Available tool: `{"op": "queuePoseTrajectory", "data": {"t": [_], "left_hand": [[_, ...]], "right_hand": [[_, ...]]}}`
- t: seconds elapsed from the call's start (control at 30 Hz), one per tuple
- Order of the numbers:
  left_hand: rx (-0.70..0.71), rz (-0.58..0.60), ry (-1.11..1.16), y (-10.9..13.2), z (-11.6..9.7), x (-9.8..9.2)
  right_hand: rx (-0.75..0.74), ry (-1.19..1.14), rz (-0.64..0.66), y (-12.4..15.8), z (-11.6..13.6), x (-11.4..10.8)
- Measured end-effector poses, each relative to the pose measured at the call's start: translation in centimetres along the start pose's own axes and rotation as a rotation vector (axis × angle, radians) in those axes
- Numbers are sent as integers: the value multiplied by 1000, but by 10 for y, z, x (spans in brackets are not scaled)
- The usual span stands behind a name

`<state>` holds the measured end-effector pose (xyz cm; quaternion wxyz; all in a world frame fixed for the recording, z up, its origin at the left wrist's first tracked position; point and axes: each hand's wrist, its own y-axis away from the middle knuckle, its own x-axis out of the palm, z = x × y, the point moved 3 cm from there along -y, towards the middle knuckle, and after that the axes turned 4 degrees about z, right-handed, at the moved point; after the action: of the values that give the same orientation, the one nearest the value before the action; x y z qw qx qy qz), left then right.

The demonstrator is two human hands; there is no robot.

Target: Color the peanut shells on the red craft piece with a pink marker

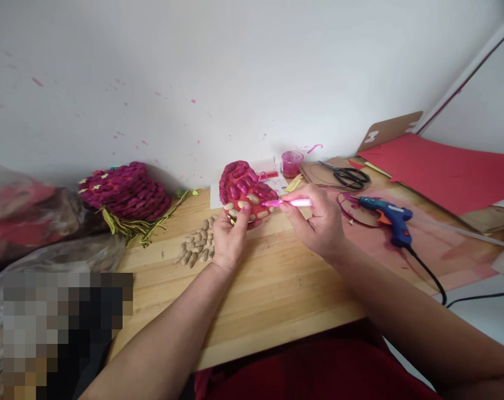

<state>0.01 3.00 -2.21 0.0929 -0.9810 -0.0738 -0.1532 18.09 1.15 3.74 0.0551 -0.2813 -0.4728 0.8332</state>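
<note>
My left hand (232, 236) grips the lower edge of a round red disc (255, 210) covered with peanuts, tilted up above the table. Peanuts on its upper part are painted magenta; those along the lower part are still plain tan. Pinched in my right hand (316, 222) is a white-handled brush (296, 203), its pink tip touching the disc's right side near the unpainted peanuts. Loose peanuts (197, 243) lie on the table left of my left hand.
On the wooden table (272, 300) stand a stack of magenta discs (125, 191) and a pink paint cup (292, 164). Scissors (349, 176), a blue glue gun (391, 216) with its cord and red sheets (447, 169) lie right. Plastic bags (31, 216) sit left.
</note>
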Motion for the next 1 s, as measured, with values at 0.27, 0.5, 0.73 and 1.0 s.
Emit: {"op": "queuePoseTrajectory", "data": {"t": [0.27,0.5,0.73,1.0], "left_hand": [[-15,-6,20,-1,1,-1],[-23,3,23,1,-1,0],[-78,-33,96,-2,-3,0],[-145,-45,201,-3,-2,2]], "right_hand": [[-14,33,29,0,1,0],[-23,44,56,0,1,1],[-16,48,0,0,2,-5],[9,53,-49,0,-1,-8]]}}
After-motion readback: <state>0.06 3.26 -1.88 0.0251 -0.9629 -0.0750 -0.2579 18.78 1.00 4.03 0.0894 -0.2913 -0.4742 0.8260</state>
